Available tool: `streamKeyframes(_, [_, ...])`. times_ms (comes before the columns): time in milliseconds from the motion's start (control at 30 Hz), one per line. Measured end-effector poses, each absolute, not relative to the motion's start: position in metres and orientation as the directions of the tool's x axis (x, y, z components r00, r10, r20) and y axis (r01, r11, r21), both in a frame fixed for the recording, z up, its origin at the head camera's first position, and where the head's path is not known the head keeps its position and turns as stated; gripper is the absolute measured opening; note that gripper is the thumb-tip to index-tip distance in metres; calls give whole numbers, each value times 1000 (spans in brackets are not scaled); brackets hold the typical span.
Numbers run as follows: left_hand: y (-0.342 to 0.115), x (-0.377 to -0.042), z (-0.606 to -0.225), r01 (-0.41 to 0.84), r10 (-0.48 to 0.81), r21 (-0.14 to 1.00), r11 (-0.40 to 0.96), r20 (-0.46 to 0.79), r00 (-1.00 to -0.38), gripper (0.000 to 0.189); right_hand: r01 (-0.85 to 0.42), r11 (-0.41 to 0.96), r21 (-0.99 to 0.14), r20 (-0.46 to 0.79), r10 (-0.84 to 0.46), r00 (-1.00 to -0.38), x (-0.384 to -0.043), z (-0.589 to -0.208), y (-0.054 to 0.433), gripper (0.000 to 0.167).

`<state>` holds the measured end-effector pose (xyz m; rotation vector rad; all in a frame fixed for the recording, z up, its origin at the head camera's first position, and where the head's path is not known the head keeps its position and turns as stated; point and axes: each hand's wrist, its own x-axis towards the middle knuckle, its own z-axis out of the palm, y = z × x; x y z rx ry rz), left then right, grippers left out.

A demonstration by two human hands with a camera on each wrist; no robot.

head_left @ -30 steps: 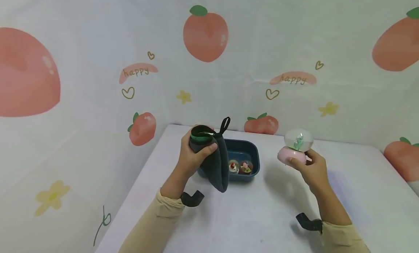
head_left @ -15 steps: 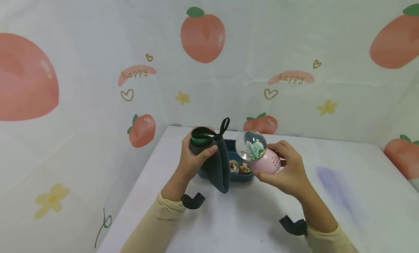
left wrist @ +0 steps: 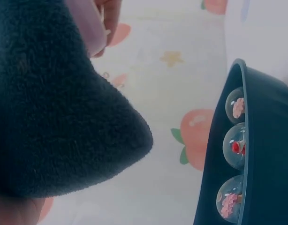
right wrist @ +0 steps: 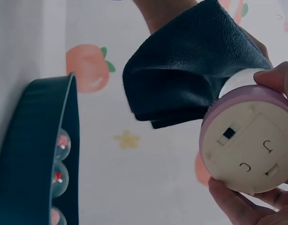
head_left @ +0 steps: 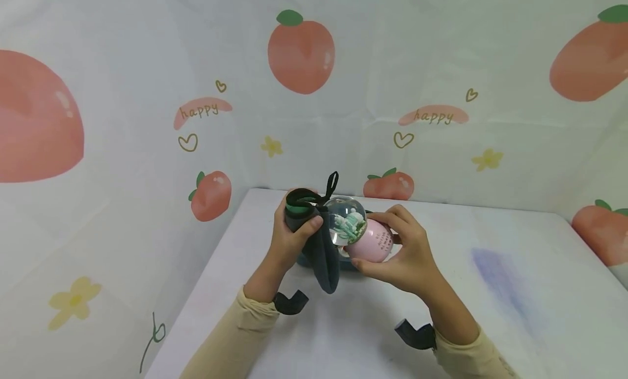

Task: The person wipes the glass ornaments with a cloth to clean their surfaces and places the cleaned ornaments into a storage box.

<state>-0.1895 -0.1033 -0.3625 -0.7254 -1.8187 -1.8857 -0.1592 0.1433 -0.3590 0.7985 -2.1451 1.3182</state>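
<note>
My left hand [head_left: 284, 242] grips a folded dark blue-grey cloth [head_left: 324, 259] with a green inner side and a black hanging loop. In my right hand [head_left: 411, 253] is a snow globe with a pink base [head_left: 375, 242], tilted so that its clear ball, with a green-and-white figure inside, faces the cloth. The ball meets the cloth's right side in the head view; the right wrist view shows the cloth [right wrist: 177, 75] overlapping it. That view also shows the base's pale underside [right wrist: 247, 145], with a black switch. Most of my left fingers are hidden behind the cloth.
Behind and below both hands a dark blue basin [left wrist: 270, 154] stands on the white table [head_left: 314, 335], mostly covered in the head view. Small clear globes [left wrist: 235, 146] with pink and red figures sit inside it. A peach-patterned sheet [head_left: 353, 106] hangs behind.
My right hand has carried the snow globe leftward from the right side, turning its ball toward the cloth. My left hand stays nearly in place, still holding the cloth.
</note>
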Motion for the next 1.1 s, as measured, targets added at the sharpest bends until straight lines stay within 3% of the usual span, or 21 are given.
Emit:
streamKeyframes(367, [-98, -186, -364, 495, 245, 863, -102, 504, -829, 82, -732, 324, -599, 674, -290, -680, -160, -354, 139, 71])
streamKeyframes(600, [-98, -186, -364, 457, 237, 888, -56, 457, -858, 88, -752, 342, -563, 700, -287, -654, -164, -352, 142, 77])
streamKeyframes(767, [-93, -185, -361, 483, 181, 868, -115, 497, -849, 88, -774, 224, -592, 716, -294, -633, -169, -353, 142, 84])
streamKeyframes(900, [-91, -185, -361, 507, 119, 844, -176, 529, -840, 84, -724, 138, -676, 673, -283, -683, -172, -358, 142, 83])
streamKeyframes(1100, [-92, -184, -363, 504, 34, 822, -264, 531, -847, 65, -534, 87, -841, 475, -351, -807, -175, -364, 142, 49])
